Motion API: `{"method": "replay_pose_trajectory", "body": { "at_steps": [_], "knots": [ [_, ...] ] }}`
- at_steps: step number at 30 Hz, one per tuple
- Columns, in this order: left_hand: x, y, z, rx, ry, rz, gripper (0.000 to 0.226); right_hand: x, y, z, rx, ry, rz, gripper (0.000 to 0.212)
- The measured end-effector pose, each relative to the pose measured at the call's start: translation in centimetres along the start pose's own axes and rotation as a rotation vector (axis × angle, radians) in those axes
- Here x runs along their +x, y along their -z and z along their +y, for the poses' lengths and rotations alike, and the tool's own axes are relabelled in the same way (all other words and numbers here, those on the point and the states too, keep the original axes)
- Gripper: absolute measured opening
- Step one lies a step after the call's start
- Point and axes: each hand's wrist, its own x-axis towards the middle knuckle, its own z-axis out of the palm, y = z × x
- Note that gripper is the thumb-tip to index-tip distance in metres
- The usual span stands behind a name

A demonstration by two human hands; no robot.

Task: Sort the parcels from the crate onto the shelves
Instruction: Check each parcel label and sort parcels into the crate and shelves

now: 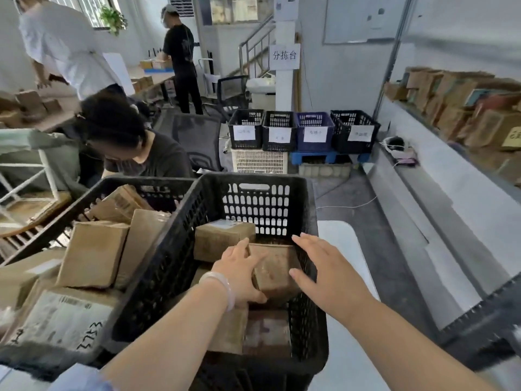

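In the crate point(255, 185), the left hand point(239, 273) grips one side of a small taped parcel point(277, 275), the right hand point(324, 273) flat and spread beside it, perhaps touching; it looks stiff, light and slick, so clasp opposite faces.

Blk lattice crate point(253, 180), brown parcel point(275, 270), blue bin point(314, 119) — white labels point(315, 134), pale pink bangle point(222, 283)

A small parcel point(277, 273) is gripped by the left hand point(239, 270) inside the black crate point(253, 182). The right hand point(324, 273) is held flat just beside it; a second parcel point(222, 238) is seen just beyond the left hand.
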Motion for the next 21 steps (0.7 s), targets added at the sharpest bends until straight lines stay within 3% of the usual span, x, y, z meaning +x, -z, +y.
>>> {"method": "replay_pose_trajectory", "body": {
  "at_steps": [4, 10, 14, 18, 21],
  "knots": [
    [0.6, 0.1, -1.3, -0.163, -0.043, 0.068, 0.098, 0.3, -0.4, -0.4, -0.001, -0.033, 0.028, 0.061],
    [0.0, 3.8, -5.2, -0.673, -0.014, 0.335, 0.097, 1.2, -0.4, -1.8, 0.069, -0.065, 0.074, 0.066],
    [-1.5, 6.7, -6.0, -0.981, -0.053, 0.476, 0.068, 2.2, 0.3, -3.8, 0.157, -0.051, 0.094, 0.069],
    [-2.7, 7.7, -6.6, -1.332, -0.089, 0.411, 0.050, 3.5, 1.0, -4.5, 0.292, -0.109, 0.123, 0.075],
    [-3.4, 8.3, -6.7, -1.462, -0.094, 0.356, 0.053, 4.4, 1.2, -4.8, 0.387, -0.161, 0.084, 0.079]
  ]
}}
